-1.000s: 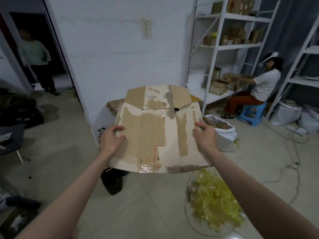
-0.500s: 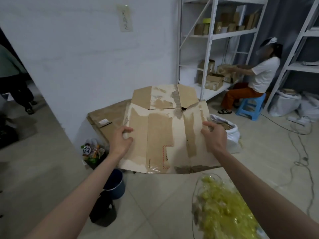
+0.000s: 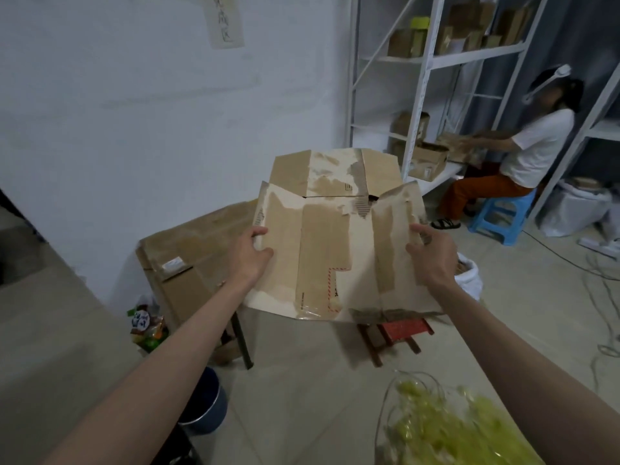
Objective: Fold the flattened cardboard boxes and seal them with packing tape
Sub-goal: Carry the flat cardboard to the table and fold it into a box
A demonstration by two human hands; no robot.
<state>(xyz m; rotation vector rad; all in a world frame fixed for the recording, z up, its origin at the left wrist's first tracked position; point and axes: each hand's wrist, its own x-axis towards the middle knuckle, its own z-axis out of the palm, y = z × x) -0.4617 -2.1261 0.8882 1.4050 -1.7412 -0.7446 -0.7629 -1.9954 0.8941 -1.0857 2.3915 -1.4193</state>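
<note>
Between the left hand (image 3: 250,256) and the right hand (image 3: 432,255), the flattened cardboard box (image 3: 335,253) hangs in mid-air, each hand gripping a side edge. Over the last second the view has swung toward the stacked cardboard (image 3: 188,263) beyond the left hand, while the grip has barely changed. Folding has apparently not begun; no packing tape shows.

We see tiled floor (image 3: 302,397) | on it: red stool (image 3: 402,330), dark bucket (image 3: 204,407), blue stool (image 3: 496,213), white sacks (image 3: 577,213), cables (image 3: 604,297) | bench (image 3: 188,263) by wall, cardboard-topped | shelf (image 3: 432,58) holds boxes (image 3: 426,159)
</note>
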